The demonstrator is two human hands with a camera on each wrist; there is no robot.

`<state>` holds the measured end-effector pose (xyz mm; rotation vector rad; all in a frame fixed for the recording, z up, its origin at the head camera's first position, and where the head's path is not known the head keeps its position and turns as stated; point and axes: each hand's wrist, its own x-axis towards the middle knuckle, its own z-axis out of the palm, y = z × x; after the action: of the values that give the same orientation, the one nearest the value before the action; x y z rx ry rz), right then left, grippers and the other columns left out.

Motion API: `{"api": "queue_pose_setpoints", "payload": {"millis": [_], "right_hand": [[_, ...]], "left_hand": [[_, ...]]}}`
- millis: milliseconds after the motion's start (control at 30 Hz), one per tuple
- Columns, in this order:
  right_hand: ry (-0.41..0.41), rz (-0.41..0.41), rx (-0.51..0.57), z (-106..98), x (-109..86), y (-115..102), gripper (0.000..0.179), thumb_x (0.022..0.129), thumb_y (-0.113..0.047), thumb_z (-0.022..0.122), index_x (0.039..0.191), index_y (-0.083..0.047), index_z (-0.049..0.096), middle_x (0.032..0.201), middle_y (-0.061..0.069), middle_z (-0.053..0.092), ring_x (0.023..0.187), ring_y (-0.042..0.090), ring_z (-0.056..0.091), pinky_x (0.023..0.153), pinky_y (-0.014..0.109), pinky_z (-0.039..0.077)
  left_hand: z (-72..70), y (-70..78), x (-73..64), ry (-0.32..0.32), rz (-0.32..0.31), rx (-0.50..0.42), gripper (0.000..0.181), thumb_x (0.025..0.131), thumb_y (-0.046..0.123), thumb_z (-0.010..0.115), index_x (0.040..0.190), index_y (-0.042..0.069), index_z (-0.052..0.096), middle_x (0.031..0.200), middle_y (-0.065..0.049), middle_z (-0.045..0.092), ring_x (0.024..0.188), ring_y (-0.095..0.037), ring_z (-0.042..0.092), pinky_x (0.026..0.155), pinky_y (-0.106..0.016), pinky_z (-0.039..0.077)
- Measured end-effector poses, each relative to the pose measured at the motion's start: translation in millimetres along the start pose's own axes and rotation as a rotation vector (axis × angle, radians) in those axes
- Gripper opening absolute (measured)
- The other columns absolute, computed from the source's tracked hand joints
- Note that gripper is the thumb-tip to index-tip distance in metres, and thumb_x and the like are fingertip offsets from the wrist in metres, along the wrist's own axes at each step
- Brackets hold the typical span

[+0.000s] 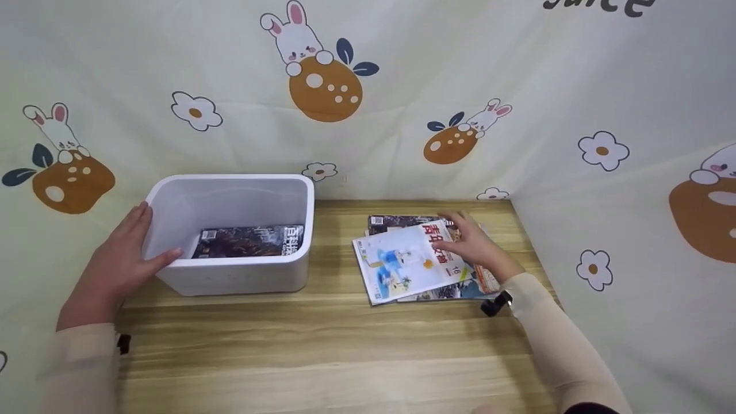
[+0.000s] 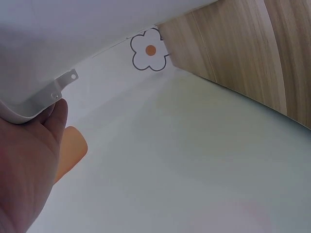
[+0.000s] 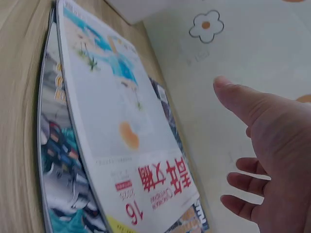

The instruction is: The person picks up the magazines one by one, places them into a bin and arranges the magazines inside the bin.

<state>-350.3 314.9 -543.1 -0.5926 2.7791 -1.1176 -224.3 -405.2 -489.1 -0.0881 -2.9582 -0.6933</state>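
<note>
A white plastic bin point(image 1: 230, 279) stands on the table at the left, with a dark-covered magazine point(image 1: 247, 242) lying inside. My left hand point(image 1: 118, 259) holds the bin's left side, thumb over the rim and fingers against the outer wall. In the left wrist view, those fingers point(image 2: 57, 119) reach under the bin's lip. To the right lies a small stack, topped by a white magazine point(image 1: 397, 264) with red characters and a beach picture. Darker magazines point(image 1: 440, 293) show beneath it. Above the stack's right end hovers my right hand point(image 1: 474, 244), its fingers spread and holding nothing.
The wood-grain table point(image 1: 322, 356) extends in front of the bin and stack. Behind and along both sides hangs a pale cloth point(image 1: 391, 149) printed with rabbits, oranges and flowers. A strip of tabletop separates the bin from the magazines.
</note>
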Motion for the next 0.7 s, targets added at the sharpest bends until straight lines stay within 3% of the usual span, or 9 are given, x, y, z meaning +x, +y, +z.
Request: {"api": "queue_pose_setpoints", "payload": {"millis": [100, 333, 533, 700], "right_hand": [[-0.005, 0.051, -0.027, 1, -3.0, 11, 0.093, 0.094, -0.039, 0.091, 0.170, -0.017, 0.044, 0.163, 0.031, 0.036, 0.142, 0.056, 0.049, 0.114, 0.072, 0.047], [-0.049, 0.167, -0.067, 5, -6.5, 27, 0.099, 0.092, -0.043, 0.092, 0.172, -0.015, 0.041, 0.146, 0.032, 0.042, 0.126, 0.048, 0.054, 0.111, 0.067, 0.051], [-0.125, 0.236, -0.101, 6, -6.2, 31, 0.106, 0.091, -0.051, 0.091, 0.175, -0.018, 0.035, 0.155, 0.035, 0.039, 0.132, 0.050, 0.054, 0.116, 0.068, 0.046], [-0.182, 0.264, -0.150, 6, -2.3, 27, 0.110, 0.089, -0.056, 0.091, 0.176, -0.022, 0.033, 0.167, 0.044, 0.025, 0.148, 0.061, 0.042, 0.122, 0.075, 0.037]], "left_hand": [[-0.5, 0.2, -0.5, 0.005, 0.015, 0.009, 0.118, 0.100, 0.067, 0.069, 0.178, 0.010, 0.001, 0.184, -0.022, 0.002, 0.166, -0.056, 0.008, 0.116, -0.089, 0.019], [-0.4, 0.8, -0.1, 0.019, 0.035, 0.016, 0.116, 0.101, 0.064, 0.069, 0.177, 0.005, 0.005, 0.183, -0.025, 0.004, 0.166, -0.055, 0.009, 0.118, -0.087, 0.018], [-0.3, 1.8, 0.4, 0.020, 0.035, 0.013, 0.116, 0.101, 0.066, 0.069, 0.178, 0.007, 0.005, 0.184, -0.023, 0.005, 0.166, -0.055, 0.010, 0.118, -0.088, 0.018], [-1.5, 1.3, -0.2, 0.012, 0.021, 0.008, 0.117, 0.100, 0.067, 0.069, 0.178, 0.009, 0.003, 0.184, -0.023, 0.003, 0.165, -0.056, 0.010, 0.115, -0.089, 0.019]]}}
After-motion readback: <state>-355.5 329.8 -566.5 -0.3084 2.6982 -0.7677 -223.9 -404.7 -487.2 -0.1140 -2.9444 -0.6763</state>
